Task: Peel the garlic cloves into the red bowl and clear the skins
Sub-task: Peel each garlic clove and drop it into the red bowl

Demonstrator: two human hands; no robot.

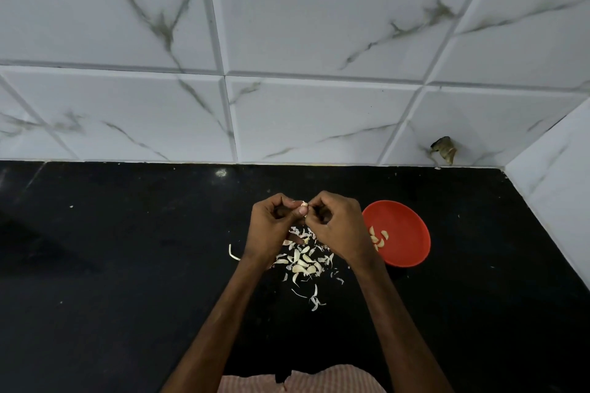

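Head view, looking down onto a black worktop point(127, 265) set against a white marble-patterned tiled wall point(287, 41).

Red bowl point(410, 226): stands on the worktop towards the right-hand corner of the wall. Shallow and round. Holds a small cluster of peeled cloves point(379, 239) on its left side, partly covered by the right wrist.

Left hand point(273, 222) and right hand point(338, 226): raised together just left of the bowl, fingertips meeting. Both pinch one garlic clove point(303, 208) between thumb and curled fingers. The left thumb lies on the clove. The clove sits up and left of the bowl, off the worktop surface. Whether skin is lifting off it cannot be told; it is too small here.

Pile of skins point(303, 262): on the worktop left of the bowl, below the hands and between the forearms. Pale flakes and strips, loosely scattered; some pieces look like whole cloves, probably unpeeled, though the view is poor. The scatter trails towards the viewer, away from the bowl. One curved strip point(233, 254) lies apart, further left of the bowl, just beyond the left wrist.

Wall behind the bowl: one tile has a broken dark patch point(443, 150) near its base.

Striped garment point(303, 380) at the bottom edge.
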